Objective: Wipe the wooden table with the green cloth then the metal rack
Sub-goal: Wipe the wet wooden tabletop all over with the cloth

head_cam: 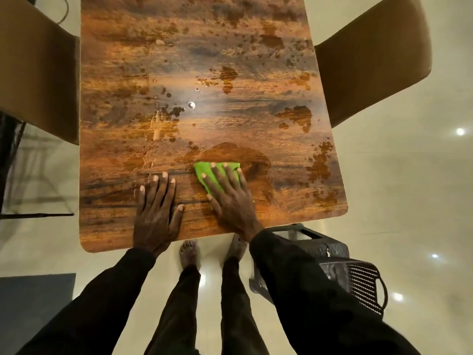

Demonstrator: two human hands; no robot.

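Note:
The wooden table [204, 73] fills the middle of the head view, its top spotted with wet patches and smears. A folded green cloth [202, 170] lies near the front edge, right of centre. My right hand [230, 198] presses flat on the cloth with its fingers spread and straight. My left hand [157, 211] rests flat on the bare wood just left of the cloth, fingers straight. No metal rack can be made out for certain.
Two tan upholstered chairs stand at the table's sides, one at the left [35, 73], one at the right [373, 62]. A dark perforated plastic chair [358, 280] sits by my right leg. A grey mat [33, 303] lies on the glossy floor at left.

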